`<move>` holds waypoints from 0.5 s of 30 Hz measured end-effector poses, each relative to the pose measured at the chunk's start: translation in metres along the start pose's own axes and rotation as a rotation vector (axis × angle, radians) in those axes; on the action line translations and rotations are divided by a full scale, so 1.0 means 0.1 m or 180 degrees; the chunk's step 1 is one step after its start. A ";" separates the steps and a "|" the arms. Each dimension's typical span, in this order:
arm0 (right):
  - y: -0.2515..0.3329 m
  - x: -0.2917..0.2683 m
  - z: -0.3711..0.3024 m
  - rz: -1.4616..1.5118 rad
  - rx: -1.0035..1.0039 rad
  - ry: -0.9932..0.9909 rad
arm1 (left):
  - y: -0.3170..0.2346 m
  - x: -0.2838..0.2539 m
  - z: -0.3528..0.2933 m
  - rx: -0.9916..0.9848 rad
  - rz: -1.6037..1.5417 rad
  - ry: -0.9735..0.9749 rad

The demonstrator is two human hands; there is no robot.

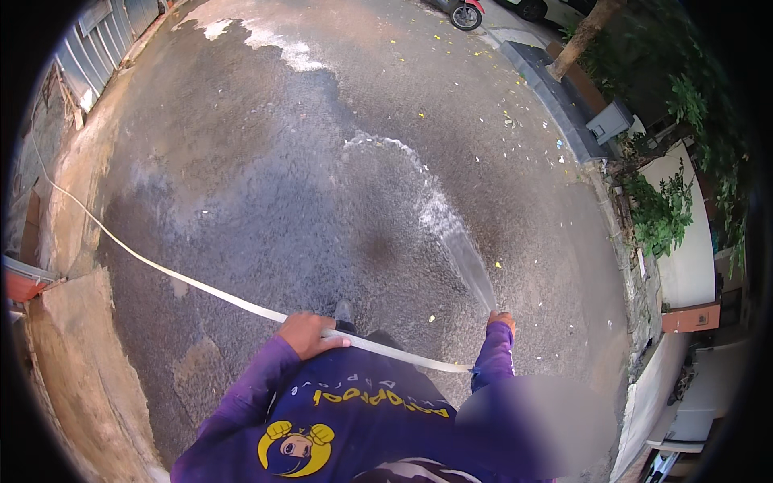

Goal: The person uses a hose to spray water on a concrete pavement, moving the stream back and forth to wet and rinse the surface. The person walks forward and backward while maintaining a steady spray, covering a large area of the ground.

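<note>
A pale, whitish hose [217, 296] runs from the left edge of the road, across my front, toward my right forearm. My left hand [307, 335] is closed round it at waist height, thumb along the top. Farther right, my right hand [502, 320] is closed at the hose's outlet end; the sleeve and the hand hide most of that end. From it a stream of water [463, 253] shoots forward and curves left, breaking up over the wet asphalt [266, 209]. My sleeves are purple, and the tip of a dark shoe [344, 311] shows below.
Corrugated metal panels [97, 48] line the far left, above a concrete verge [76, 322]. A red scooter [467, 14] stands at the far end. On the right are a raised kerb [555, 105], a tree trunk [584, 40], a grey box [609, 122] and leafy plants [660, 211].
</note>
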State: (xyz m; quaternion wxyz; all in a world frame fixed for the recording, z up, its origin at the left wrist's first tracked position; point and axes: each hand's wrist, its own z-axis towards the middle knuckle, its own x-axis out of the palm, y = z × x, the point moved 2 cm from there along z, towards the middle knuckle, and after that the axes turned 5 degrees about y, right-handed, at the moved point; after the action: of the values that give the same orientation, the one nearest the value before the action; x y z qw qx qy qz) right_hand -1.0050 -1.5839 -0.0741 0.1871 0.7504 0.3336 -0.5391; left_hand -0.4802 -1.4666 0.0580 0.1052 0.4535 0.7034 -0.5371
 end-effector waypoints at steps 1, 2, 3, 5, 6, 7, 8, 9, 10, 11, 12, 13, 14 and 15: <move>0.15 -0.13 0.01 -0.0004 -0.0031 -0.0025 | -0.02 -0.04 0.08 -0.0021 -0.0046 0.0002; 0.26 -0.26 0.03 0.0014 -0.0046 -0.0070 | -0.05 -0.10 0.14 -0.0003 -0.0037 -0.0032; 0.32 -0.31 0.10 0.0005 -0.0054 -0.0074 | -0.08 -0.16 0.19 0.0012 -0.0028 -0.0069; 0.43 -0.41 0.26 0.0007 -0.0079 -0.0086 | -0.12 -0.25 0.25 0.0025 -0.0011 -0.0111; 0.51 -0.44 0.33 0.0011 -0.0143 -0.0100 | -0.13 -0.27 0.26 0.0022 -0.0004 -0.0116; 0.59 -0.47 0.38 0.0012 -0.0210 -0.0114 | -0.13 -0.30 0.27 0.0018 0.0001 -0.0122; 0.69 -0.52 0.43 -0.0008 -0.0290 -0.0131 | -0.11 -0.30 0.30 0.0006 -0.0013 -0.0170; 0.80 -0.58 0.44 0.0007 -0.0310 -0.0096 | -0.08 -0.29 0.33 -0.0009 -0.0030 -0.0219; 0.87 -0.60 0.46 -0.0013 -0.0327 -0.0069 | -0.05 -0.29 0.36 -0.0027 -0.0049 -0.0270; 0.96 -0.63 0.50 -0.0028 -0.0359 -0.0043 | -0.04 -0.32 0.39 -0.0017 -0.0065 -0.0321; 1.06 -0.66 0.54 -0.0045 -0.0393 -0.0018 | -0.02 -0.35 0.42 -0.0008 -0.0082 -0.0374; 1.15 -0.69 0.56 -0.0075 -0.0442 0.0014 | -0.01 -0.38 0.45 0.0000 -0.0099 -0.0427; 1.25 -0.70 0.55 -0.0102 -0.0486 0.0050 | -0.01 -0.42 0.47 -0.0006 -0.0101 -0.0503; 1.34 -0.71 0.55 -0.0129 -0.0529 0.0087 | -0.02 -0.47 0.49 -0.0011 -0.0103 -0.0578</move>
State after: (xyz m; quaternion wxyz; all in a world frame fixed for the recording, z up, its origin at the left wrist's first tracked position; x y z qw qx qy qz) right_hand -0.9630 -1.7352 -0.0377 0.2332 0.7326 0.3948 -0.5030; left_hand -0.4713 -1.5326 0.0694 0.1606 0.3913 0.6991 -0.5764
